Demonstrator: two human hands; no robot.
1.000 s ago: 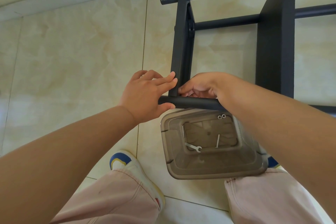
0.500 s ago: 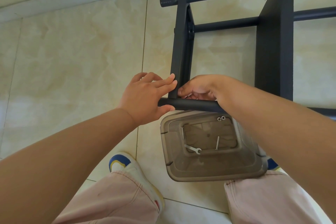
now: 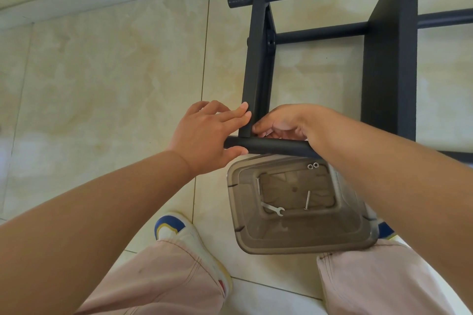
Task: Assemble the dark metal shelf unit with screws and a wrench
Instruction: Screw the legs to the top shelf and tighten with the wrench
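Joint between the near tube (image 3: 276,146), whose long axis runs left to right, and the flat upright (image 3: 252,79), which runs away from the viewer; the left hand (image 3: 204,140) steadies it, fingers straight against the upright, thumb under the tube's end. The right hand (image 3: 284,123) curls at the corner, contents hidden; it lies nearer the wrench (image 3: 272,208) and screws (image 3: 307,199) in the brown bin (image 3: 302,243) directly below.

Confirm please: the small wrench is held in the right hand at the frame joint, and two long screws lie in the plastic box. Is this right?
Not quite. The head view shows the wrench lying in the plastic box beside the two long screws, not in the right hand. That hand is at the frame joint; what its fingers pinch is hidden.
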